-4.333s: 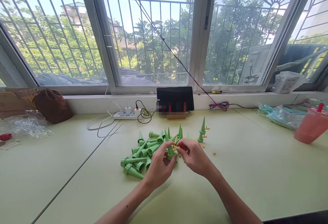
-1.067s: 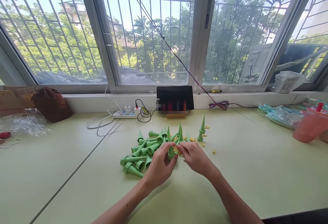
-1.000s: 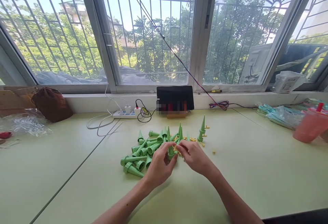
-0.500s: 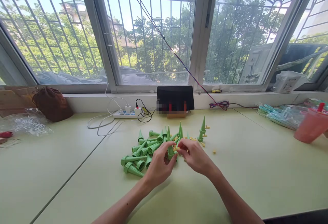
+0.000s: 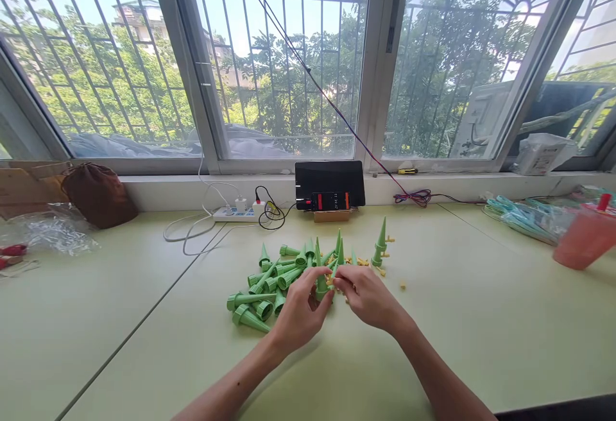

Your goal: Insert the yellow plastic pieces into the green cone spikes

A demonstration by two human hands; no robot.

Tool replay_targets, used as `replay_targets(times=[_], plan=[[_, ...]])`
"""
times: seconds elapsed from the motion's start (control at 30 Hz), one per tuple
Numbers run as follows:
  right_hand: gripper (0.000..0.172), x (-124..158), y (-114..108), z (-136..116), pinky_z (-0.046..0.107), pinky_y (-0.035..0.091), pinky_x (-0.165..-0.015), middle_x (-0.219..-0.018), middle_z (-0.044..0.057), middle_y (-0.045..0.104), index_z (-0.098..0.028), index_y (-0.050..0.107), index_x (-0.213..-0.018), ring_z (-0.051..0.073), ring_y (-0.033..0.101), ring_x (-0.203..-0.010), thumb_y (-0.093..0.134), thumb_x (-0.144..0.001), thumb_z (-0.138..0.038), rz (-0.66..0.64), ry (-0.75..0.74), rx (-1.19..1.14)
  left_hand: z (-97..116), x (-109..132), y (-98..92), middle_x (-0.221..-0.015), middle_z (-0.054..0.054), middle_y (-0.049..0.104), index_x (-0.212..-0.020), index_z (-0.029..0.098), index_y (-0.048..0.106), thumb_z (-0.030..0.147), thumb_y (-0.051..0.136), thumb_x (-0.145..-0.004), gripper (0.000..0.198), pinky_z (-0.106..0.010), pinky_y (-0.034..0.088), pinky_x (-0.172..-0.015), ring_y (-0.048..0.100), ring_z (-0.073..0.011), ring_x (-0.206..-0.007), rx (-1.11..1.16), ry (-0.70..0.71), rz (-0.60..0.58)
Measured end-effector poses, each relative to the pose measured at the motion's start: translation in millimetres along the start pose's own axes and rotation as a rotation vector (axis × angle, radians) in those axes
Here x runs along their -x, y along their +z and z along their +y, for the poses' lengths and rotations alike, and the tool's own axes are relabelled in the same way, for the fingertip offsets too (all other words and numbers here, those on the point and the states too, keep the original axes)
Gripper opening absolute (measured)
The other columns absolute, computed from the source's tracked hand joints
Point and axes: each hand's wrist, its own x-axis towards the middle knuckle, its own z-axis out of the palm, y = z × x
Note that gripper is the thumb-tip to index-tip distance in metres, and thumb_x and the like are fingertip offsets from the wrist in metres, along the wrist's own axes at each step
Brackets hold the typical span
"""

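My left hand (image 5: 303,305) has its thumb and fingers closed round a green cone (image 5: 321,285) that stands with its tip up. Touching the cone's right side, my right hand (image 5: 368,292) pinches a small yellow piece (image 5: 330,280), partly hidden by the fingers. To the left lies a pile of green cones (image 5: 269,283), many on their sides. Behind my hands are more upright cones and scattered yellow pieces (image 5: 382,272). Farther right, a stack of green cones (image 5: 380,246) stands upright with yellow pieces sticking out of its right side.
A tablet (image 5: 329,177) with a phone (image 5: 331,201) before it stands by the window. A power strip (image 5: 235,214) with cables sits left of it. At the right are a red cup (image 5: 582,238) and plastic bags; a brown pouch (image 5: 99,195) is far left.
My right fingers have closed in slightly around the yellow piece at the cone. My left hand has stayed almost still.
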Motion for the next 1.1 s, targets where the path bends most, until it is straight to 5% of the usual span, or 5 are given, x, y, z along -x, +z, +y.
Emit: replay_targets(times=[0.4, 0.57, 0.77, 1.1], plan=[[0.035, -1.1, 2.6, 1.4, 0.025, 0.024, -0.053, -0.060, -0.003, 0.046, -0.019, 0.035, -0.065, 0.012, 0.037, -0.055, 0.036, -0.100, -0.029, 0.015, 0.025, 0.016, 0.8, -2.7, 0.1, -0.085, -0.001, 0.058, -0.112, 0.019, 0.055, 0.029, 0.054, -0.088, 0.025, -0.020, 0.037, -0.048, 0.044, -0.0088, -0.054, 0.024, -0.020, 0.007], [0.021, -0.6, 1.6, -0.4, 0.023, 0.030, -0.057, -0.072, -0.001, 0.055, -0.020, 0.049, -0.078, 0.013, 0.046, -0.064, 0.043, -0.097, -0.027, 0.033, -0.004, -0.030, 1.1, -3.8, 0.4, -0.084, -0.001, 0.059, -0.110, 0.019, 0.055, 0.029, 0.055, -0.087, 0.025, -0.019, 0.036, -0.046, 0.043, -0.0087, -0.054, 0.035, -0.061, 0.017], [0.020, 0.0, 2.6, 1.7, 0.023, 0.028, -0.057, -0.067, -0.002, 0.051, -0.020, 0.045, -0.074, 0.013, 0.042, -0.061, 0.044, -0.094, -0.019, 0.018, -0.011, -0.013, -2.0, -1.6, 1.6, -0.086, -0.001, 0.058, -0.111, 0.019, 0.052, 0.029, 0.053, -0.088, 0.025, -0.020, 0.036, -0.048, 0.042, -0.0084, -0.054, 0.022, -0.049, -0.018], [0.023, 1.0, 2.7, 0.1, 0.023, 0.023, -0.055, -0.064, -0.003, 0.048, -0.020, 0.039, -0.071, 0.012, 0.039, -0.059, 0.043, -0.093, -0.020, 0.010, 0.012, 0.021, -2.5, -0.4, 3.2, -0.062, 0.007, 0.039, -0.110, 0.018, 0.049, 0.028, 0.051, -0.088, 0.024, -0.022, 0.033, -0.050, 0.038, -0.0099, -0.050, -0.009, -0.057, -0.053]])
